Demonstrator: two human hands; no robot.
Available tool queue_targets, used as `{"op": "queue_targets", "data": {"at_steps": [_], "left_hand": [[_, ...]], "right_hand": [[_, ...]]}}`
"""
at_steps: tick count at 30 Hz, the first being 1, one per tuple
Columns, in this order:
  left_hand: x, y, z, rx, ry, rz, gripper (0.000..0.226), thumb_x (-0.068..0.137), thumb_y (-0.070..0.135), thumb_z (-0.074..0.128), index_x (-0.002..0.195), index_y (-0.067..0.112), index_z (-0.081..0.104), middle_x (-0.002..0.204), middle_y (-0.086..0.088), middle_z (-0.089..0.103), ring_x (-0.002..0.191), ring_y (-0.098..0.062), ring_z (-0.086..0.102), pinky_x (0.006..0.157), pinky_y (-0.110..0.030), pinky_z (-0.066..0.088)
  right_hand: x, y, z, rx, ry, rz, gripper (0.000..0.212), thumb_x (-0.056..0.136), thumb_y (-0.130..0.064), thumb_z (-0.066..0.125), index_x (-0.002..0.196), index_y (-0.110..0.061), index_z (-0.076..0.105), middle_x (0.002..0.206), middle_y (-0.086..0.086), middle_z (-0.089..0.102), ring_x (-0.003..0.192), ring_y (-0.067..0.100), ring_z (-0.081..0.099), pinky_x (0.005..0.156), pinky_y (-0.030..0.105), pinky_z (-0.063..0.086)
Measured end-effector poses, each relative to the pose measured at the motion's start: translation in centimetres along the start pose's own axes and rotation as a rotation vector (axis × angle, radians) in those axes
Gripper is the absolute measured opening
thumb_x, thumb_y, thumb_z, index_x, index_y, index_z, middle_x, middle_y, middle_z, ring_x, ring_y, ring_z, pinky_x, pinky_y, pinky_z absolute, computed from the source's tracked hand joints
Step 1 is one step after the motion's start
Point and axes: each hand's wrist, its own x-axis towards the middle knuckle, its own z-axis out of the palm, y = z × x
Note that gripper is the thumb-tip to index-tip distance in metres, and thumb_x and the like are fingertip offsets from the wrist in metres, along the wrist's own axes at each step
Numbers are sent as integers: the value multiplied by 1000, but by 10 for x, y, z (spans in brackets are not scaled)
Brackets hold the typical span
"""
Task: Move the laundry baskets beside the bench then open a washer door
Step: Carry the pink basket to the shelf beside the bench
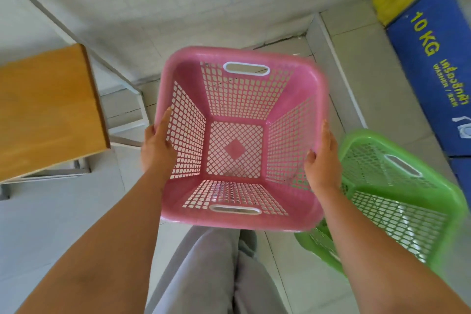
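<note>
Our left hand [156,146] and right hand [322,160] clamp opposite rims of the empty pink perforated plastic laundry basket [239,140], held above the floor beside the wooden bench [48,109]. We judge it light, stiff, slightly slick — rims or slotted handles grip best

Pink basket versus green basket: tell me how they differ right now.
The pink basket is gripped at its side rims by the left hand and the right hand; no hand touches the green basket. The pink one sits level and centred beside the wooden bench; the green one lies lower, tilted, nearer the blue washer, partly hidden behind the pink one and the right arm. Both are empty, lattice-walled plastic with white-rimmed handle slots.
</note>
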Motion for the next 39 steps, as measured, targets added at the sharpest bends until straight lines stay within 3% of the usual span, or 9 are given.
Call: {"op": "queue_targets", "data": {"at_steps": [3,7,12,17,21,26,31,35,39], "left_hand": [[-52,-25,-24,-32,56,-21,71,92,8,41,144,53,25,134,-10,46,103,-32,58,76,-39,51],[-118,-61,-55,-64,69,-90,82,84,-1,41,143,54,26,125,-7,49,82,-24,53,63,-32,43],[-190,-109,-87,-126,123,-202,81,83,-1,40,143,51,30,124,-6,48,86,-27,56,69,-38,52],[-248,-167,-111,-192,193,-326,82,81,-1,40,141,54,30,120,-6,49,88,-29,58,73,-45,56],[-283,-224,-131,-263,248,-441,83,81,0,39,139,58,30,122,-2,49,90,-30,60,77,-47,57],[-318,-308,-162,-372,300,-543,84,81,-3,39,138,59,30,126,-1,47,93,-24,58,71,-35,55],[-348,-397,-205,-378,345,-599,82,81,-2,40,140,55,31,129,-3,48,90,-21,55,63,-26,44],[-373,-467,-242,-364,376,-670,81,82,1,39,141,56,29,130,-1,48,87,-23,57,57,-25,40],[-392,-530,-280,-357,423,-721,79,84,4,40,142,56,28,131,-2,48,85,-23,55,57,-25,42]], "right_hand": [[-42,-4,-16,-15,-12,-56,86,92,-7,53,153,-36,-1,151,8,33,59,4,53,42,10,32],[-96,-14,-36,-22,-45,-159,87,93,-8,52,153,-37,-3,151,9,33,60,8,54,41,14,38],[-150,-38,-46,2,-92,-270,92,91,-8,53,151,-44,-6,141,8,42,57,5,55,38,16,39],[-196,-77,-33,-32,-170,-367,96,89,-4,52,149,-49,-7,136,7,45,57,11,60,38,23,50],[-231,-116,-7,-88,-226,-449,92,90,-3,53,151,-44,-2,138,5,46,59,4,53,39,14,39],[-289,-173,36,-132,-258,-552,90,91,-5,54,151,-45,0,144,1,43,58,-3,46,43,7,31],[-359,-240,82,-122,-308,-644,91,92,-6,52,150,-49,-3,139,2,45,64,6,60,42,18,49],[-412,-295,123,-137,-333,-727,89,93,-8,53,149,-49,-3,136,2,48,75,12,62,45,22,50],[-463,-349,161,-146,-354,-798,90,93,-10,53,148,-52,-5,137,2,47,92,22,67,63,37,60]]}}
